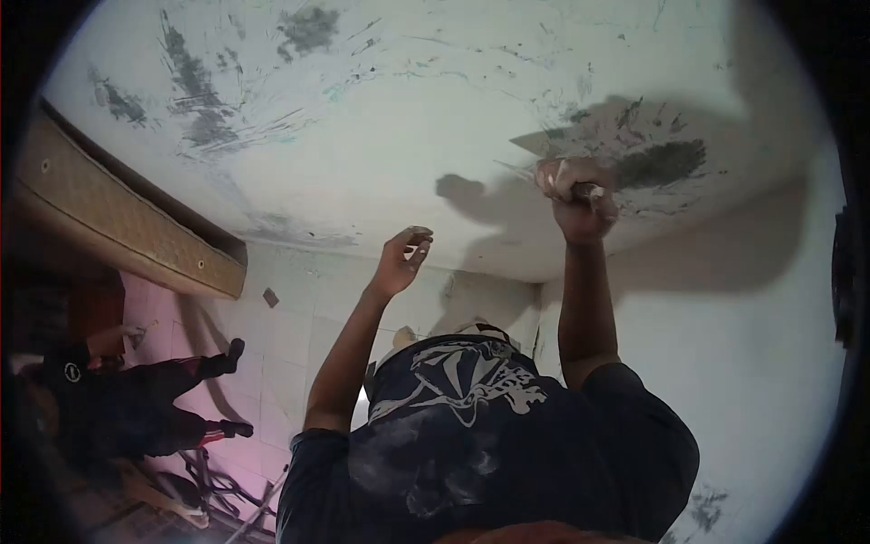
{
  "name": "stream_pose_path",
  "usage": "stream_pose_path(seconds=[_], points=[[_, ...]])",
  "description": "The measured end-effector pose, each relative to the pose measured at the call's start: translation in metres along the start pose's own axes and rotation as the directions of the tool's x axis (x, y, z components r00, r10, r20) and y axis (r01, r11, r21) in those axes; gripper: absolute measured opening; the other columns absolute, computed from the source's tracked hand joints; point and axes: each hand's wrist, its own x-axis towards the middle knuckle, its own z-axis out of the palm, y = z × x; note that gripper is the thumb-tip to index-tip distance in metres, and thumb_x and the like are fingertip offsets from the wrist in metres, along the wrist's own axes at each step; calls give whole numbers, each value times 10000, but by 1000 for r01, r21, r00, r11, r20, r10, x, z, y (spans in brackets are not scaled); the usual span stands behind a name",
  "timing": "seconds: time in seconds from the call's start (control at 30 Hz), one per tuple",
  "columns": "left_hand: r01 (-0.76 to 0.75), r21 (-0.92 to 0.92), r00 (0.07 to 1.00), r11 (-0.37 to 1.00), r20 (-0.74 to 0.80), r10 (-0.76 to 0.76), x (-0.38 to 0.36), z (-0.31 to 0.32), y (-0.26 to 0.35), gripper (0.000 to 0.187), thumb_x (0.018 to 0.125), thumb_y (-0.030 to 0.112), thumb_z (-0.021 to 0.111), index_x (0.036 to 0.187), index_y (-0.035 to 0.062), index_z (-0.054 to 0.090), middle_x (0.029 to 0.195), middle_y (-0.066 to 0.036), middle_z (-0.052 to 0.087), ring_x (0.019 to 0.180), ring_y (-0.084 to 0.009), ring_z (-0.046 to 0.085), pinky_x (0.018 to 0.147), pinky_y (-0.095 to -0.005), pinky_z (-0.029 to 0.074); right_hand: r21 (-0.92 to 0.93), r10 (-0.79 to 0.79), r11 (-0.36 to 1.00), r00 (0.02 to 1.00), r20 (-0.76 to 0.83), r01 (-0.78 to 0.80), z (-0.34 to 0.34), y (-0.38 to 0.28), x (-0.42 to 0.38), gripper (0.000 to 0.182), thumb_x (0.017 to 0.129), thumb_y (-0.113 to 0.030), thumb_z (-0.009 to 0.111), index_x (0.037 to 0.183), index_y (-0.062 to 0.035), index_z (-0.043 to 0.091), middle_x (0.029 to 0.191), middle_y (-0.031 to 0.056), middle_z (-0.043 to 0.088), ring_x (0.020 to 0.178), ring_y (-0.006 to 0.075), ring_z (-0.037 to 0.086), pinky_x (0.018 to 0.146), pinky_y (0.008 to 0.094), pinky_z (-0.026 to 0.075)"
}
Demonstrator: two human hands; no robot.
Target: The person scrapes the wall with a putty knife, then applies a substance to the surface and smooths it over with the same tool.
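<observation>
My right hand [580,195] is wrapped round the handle of what looks like a putty knife [515,170], held up against the pale wall [408,127]. Its thin blade points left, seen nearly edge-on. Just beyond that hand is a dark grey rough patch [666,163] on the wall. Lower and to the left, my left hand [403,261] is raised with curled fingers pinching a small greyish thing [417,234] that I cannot make out. It is apart from the wall.
A mattress [136,218] leans at the left. Another person [136,399] is at the lower left, feet on the tiled floor [299,363], beside dark metal frames [217,490]. A small dark piece [270,297] lies on the floor. A side wall [716,381] rises on the right.
</observation>
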Motion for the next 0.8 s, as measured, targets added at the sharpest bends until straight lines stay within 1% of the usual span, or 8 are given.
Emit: stream_pose_path(seconds=[0.13, 0.2, 0.3, 0.33, 0.43, 0.63, 0.67, 0.8], points=[[67, 263, 997, 963, -56, -54, -5, 51, -111, 232, 883, 161, 611, 1095, 66, 610, 1043, -136, 659, 965, -275, 632, 852, -379, 500, 41, -209, 978, 961, 180, 205, 6, -68, 50, 554, 807, -516, 473, 563, -42, 320, 505, 26, 288, 436, 158, 240, 467, 327, 210], [394, 303, 919, 868, -101, -382, -55, 63, -213, 263, 872, 202, 608, 1100, 71, 618, 1080, -166, 647, 1007, -338, 614, 888, -402, 487, 90, -265, 964, 936, 231, 250, 4, -79, 60, 537, 803, -504, 473, 573, -41, 326, 503, 28, 288, 428, 161, 239, 464, 327, 215], [661, 665, 678, 349, -329, -657, -193, 76, -349, 349, 861, 285, 528, 1066, 44, 675, 1106, -168, 666, 1035, -335, 630, 930, -422, 492, 13, -136, 991, 969, 208, 136, -5, -48, 79, 472, 845, -435, 487, 647, -13, 416, 573, 47, 369, 526, 190, 356, 536, 332, 278], [942, 263, 305, 208, -414, -858, -219, 75, -301, 351, 822, 329, 590, 1017, 52, 683, 1079, -150, 680, 1006, -304, 657, 887, -409, 510, -83, 19, 997, 969, 245, 1, -27, -5, 89, 450, 857, -403, 486, 683, 12, 456, 605, 59, 399, 573, 199, 370, 576, 340, 293], [692, -695, 105, 195, -171, -980, -339, 88, -293, 260, 861, 336, 588, 1075, 189, 585, 908, -36, 630, 702, -191, 557, 615, -460, 408, 124, 17, 992, 986, 163, -37, -24, 1, 87, 472, 817, -442, 522, 629, -33, 381, 576, 38, 354, 534, 152, 324, 525, 292, 255], [928, -295, -301, -226, -240, -923, -474, 99, -283, 318, 853, 365, 585, 1011, 90, 615, 778, -112, 628, 544, -307, 561, 553, -539, 449, 198, -286, 949, 937, 199, 247, 13, -17, 75, 500, 840, -503, 504, 672, -34, 458, 626, 56, 435, 561, 168, 398, 535, 314, 324], [821, -512, -391, -253, -182, -902, -461, 85, -253, 380, 851, 369, 586, 1119, 99, 587, 878, -114, 640, 649, -317, 595, 580, -528, 459, 111, -231, 970, 961, 153, 215, 23, -11, 61, 493, 844, -502, 487, 675, -41, 454, 639, 55, 439, 564, 167, 393, 529, 320, 310], [841, -528, 76, 119, -102, -992, -407, 71, -288, 400, 864, 412, 566, 1157, 139, 565, 953, -48, 635, 745, -239, 599, 611, -493, 465, -19, -270, 960, 941, 202, 279, 23, -14, 71, 454, 860, -490, 429, 681, -73, 413, 712, 56, 459, 591, 171, 389, 517, 335, 282]])
